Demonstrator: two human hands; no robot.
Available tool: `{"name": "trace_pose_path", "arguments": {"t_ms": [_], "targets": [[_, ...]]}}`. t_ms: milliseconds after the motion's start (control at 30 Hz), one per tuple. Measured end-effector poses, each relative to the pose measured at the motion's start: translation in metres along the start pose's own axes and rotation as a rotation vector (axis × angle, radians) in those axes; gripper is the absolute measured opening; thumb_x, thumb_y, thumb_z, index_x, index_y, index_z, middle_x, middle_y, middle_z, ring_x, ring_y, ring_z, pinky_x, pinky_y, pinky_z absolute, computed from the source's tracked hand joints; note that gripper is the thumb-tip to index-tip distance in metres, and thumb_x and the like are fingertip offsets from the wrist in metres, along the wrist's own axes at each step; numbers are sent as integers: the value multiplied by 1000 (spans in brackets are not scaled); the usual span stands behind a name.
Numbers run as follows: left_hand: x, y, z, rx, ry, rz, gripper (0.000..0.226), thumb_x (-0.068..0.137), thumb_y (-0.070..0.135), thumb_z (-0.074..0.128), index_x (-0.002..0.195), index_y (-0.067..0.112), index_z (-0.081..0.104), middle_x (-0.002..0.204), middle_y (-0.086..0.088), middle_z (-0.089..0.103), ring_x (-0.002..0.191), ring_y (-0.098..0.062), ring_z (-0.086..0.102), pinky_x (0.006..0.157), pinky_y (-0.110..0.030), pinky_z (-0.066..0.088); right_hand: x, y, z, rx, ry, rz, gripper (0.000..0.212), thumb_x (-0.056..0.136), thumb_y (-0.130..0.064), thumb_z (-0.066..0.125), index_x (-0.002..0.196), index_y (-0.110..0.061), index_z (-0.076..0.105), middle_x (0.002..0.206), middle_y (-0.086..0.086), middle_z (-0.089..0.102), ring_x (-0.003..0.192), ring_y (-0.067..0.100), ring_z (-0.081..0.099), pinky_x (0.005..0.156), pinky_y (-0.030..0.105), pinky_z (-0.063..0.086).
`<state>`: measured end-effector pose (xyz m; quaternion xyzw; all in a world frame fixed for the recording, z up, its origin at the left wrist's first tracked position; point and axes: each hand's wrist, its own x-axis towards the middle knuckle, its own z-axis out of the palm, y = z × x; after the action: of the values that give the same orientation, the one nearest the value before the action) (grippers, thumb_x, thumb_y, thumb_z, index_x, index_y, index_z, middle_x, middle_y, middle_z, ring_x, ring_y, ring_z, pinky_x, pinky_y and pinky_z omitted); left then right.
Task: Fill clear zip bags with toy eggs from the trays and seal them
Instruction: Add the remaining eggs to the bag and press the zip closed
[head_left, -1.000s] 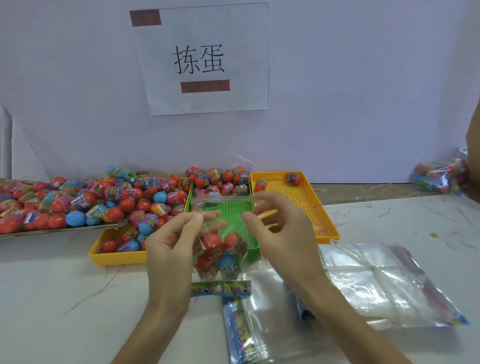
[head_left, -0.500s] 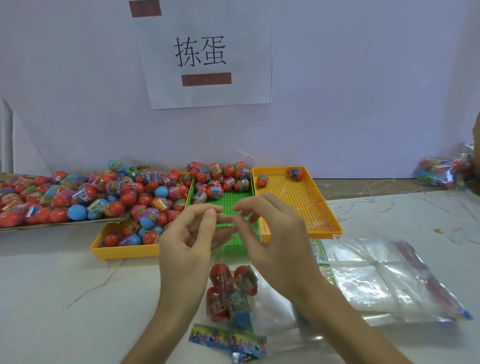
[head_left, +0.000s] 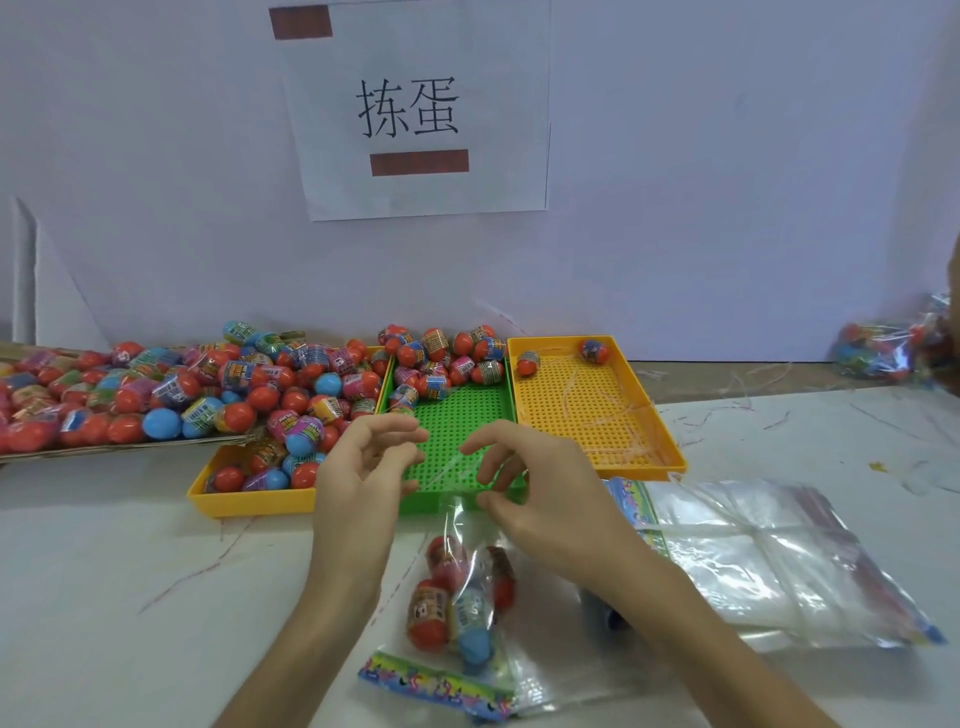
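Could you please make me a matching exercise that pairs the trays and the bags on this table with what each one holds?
Things:
1. green tray
2. right yellow tray
3. left yellow tray
4. stack of bags

States:
A. only two eggs
B. heaped with eggs
C. empty, lying flat
D. eggs at its far end only

Pairs: 1-D, 2-A, 3-B, 4-C

The zip bag (head_left: 470, 587) is thin, glossy, clear film. The green tray (head_left: 457, 415) is perforated plastic; the toy eggs (head_left: 291, 400) shine.
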<state>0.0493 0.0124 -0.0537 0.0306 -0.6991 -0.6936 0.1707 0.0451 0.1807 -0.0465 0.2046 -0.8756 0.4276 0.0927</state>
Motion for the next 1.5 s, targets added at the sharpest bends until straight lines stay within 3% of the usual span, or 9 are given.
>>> {"name": "trace_pose_path", "arguments": {"t_ms": [167,267,367,500,767,1067,1200,1400,1500], "targets": [[-3,1,0,290,-134,67,28,93,1,63,101,26,68,92,9,75,89,-5,68,74,-26,53,1,-1,-3,84,114,-33,30,84,6,69,96,-21,74,77,-9,68,77,7,62,70,13,48],[-4,2,1,236,-232,5,21,94,4,65,99,22,74,86,6,77,84,-4,71,67,-20,53,3,-3,-8,167,173,-40,30,85,4,71,94,-25,74,78,-9,70,78,8,66,73,18,52],[-2,3,-1,214,-229,54,16,94,9,67,86,18,78,80,3,77,79,-8,72,71,-20,57,4,-4,-13,207,232,-15,32,86,2,71,91,-29,73,79,-11,69,74,11,67,71,30,57],[-3,7,-1,107,-241,71,14,93,10,68,85,15,78,79,-3,77,78,-11,73,69,-17,56,5,-5,-17,245,275,-13,32,86,0,71,85,-32,71,82,-12,70,74,13,69,70,37,58],[-9,9,5,86,-297,105,13,91,9,70,91,17,79,76,1,76,72,-10,74,66,-17,56,3,-3,-14,60,276,-163,19,85,-3,73,84,-22,74,86,-13,66,81,11,63,69,14,47],[-9,7,3,199,-247,239,16,94,8,68,92,21,77,80,5,75,76,-12,73,68,-21,58,3,-1,-12,-37,281,-258,4,85,-31,75,88,-28,75,86,-21,61,80,8,59,69,18,47],[-12,8,4,311,-220,350,19,93,8,68,94,26,75,78,12,73,76,-11,71,66,-21,57,4,-1,-12,-68,284,-270,4,85,-26,78,89,-25,76,87,-20,61,78,8,58,68,23,49],[-16,8,6,429,-220,506,21,93,4,69,96,25,74,79,16,69,75,-10,68,63,-21,55,2,-2,-12,-125,276,-301,3,86,-22,76,88,-24,75,86,-18,62,75,5,57,73,45,50],[-16,7,6,458,-233,564,20,94,4,66,93,24,71,78,12,66,74,-15,65,61,-29,52,2,-3,-13,-193,284,-331,6,84,-20,78,84,-25,74,78,-20,61,73,3,56,72,37,45]]}}
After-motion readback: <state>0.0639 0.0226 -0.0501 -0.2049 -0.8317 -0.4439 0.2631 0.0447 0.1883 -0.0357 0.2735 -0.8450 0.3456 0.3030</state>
